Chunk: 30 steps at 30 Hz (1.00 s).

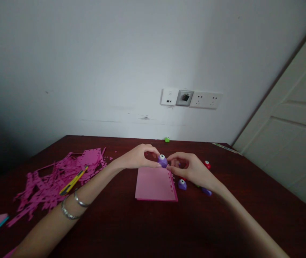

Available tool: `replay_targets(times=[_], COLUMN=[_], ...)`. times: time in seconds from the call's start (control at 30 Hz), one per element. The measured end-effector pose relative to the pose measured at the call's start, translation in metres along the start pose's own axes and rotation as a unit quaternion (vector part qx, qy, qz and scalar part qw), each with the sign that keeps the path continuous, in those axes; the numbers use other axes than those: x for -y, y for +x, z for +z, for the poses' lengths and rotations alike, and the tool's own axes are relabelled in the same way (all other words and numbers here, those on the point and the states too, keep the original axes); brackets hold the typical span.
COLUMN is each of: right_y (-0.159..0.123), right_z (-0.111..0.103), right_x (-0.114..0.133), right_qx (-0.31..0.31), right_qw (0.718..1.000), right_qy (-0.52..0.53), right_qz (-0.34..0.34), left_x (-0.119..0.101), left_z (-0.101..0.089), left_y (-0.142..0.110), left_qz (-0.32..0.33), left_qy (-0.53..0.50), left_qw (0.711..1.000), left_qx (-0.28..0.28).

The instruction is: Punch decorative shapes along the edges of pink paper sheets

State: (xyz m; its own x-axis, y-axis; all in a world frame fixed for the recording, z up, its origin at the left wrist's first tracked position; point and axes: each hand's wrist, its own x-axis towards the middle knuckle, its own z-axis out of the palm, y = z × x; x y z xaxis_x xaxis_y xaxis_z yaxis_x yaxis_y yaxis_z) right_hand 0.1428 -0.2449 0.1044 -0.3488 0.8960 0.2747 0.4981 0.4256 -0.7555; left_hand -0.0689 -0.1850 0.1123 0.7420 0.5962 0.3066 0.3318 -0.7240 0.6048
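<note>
One row of holes (171,186) is marking the pink paper (154,184), down its right edge, nearside of the left hand (142,156) and right hand (189,166); its left and near edges are looking unpunched. Both hands are pinching a purple punch (162,162) above the far edge. Beyond them, a green punch (167,140) is sitting idle.

Light is dim, the wall (131,68) palest mid-frame, its left seemingly shadowed.
</note>
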Motion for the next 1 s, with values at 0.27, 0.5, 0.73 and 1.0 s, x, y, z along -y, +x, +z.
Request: replay_targets(times=[0.27,0.5,0.73,1.0], right_y=[-0.004,-0.006,-0.025,-0.036], right_z=[0.001,0.014,0.044,0.039], right_x=[0.002,-0.01,-0.046,-0.07], right_qx=[0.05,0.024,-0.005,-0.057], right_qw=[0.998,0.998,0.995,0.989], right_qy=[0.04,0.037,0.064,0.06], right_qz=[0.024,0.036,0.08,0.125], left_x=[-0.012,-0.004,0.046,0.102], left_z=[0.007,0.01,0.013,0.024], left_y=[-0.003,-0.003,0.001,0.001], left_qz=[-0.013,-0.024,-0.066,-0.112], left_qy=[-0.031,-0.057,0.01,0.099], left_qw=[0.999,0.997,0.991,0.985], left_qx=[0.03,0.054,0.117,0.086])
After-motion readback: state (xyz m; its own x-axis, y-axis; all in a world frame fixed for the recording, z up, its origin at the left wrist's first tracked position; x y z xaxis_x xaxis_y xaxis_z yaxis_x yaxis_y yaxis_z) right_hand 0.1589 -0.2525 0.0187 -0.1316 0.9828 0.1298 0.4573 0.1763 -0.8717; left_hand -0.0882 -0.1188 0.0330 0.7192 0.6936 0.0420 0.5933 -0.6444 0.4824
